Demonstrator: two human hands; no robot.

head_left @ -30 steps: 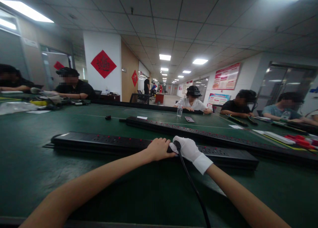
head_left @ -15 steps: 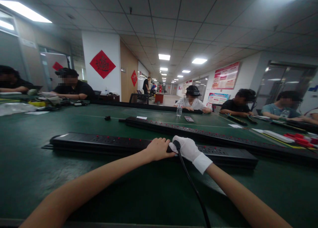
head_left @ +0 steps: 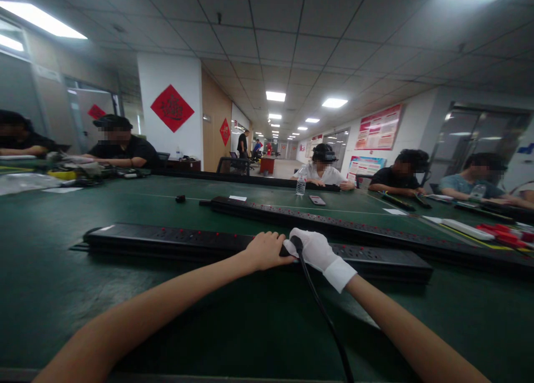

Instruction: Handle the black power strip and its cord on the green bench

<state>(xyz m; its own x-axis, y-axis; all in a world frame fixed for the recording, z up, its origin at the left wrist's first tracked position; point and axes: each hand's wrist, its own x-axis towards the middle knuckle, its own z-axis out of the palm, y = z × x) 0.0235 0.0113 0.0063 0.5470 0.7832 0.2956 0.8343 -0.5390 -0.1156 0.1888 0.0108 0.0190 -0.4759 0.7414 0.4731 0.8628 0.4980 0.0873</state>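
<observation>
A long black power strip [head_left: 167, 239] with red switches lies crosswise on the green table in front of me. Its middle is wrapped by my bare left hand [head_left: 267, 250], fingers over the top and thumb along the near side. Right beside it, my right hand [head_left: 315, 250] in a white glove is closed around a black plug [head_left: 296, 242] at the strip. From the plug a black cable [head_left: 323, 310] runs down toward the table's near edge. The plug's prongs and the sockets under my hands are hidden.
Behind lies a second long power strip [head_left: 334, 225]. Farther back are a small black part [head_left: 180, 199], a phone [head_left: 317, 200], a water bottle [head_left: 301, 183] and paper slips. Red items [head_left: 500, 234] lie at the right. Several people sit around the table.
My hands, the plug and the power strip hold the same position. Only a standing person far in the background has shifted slightly left.
</observation>
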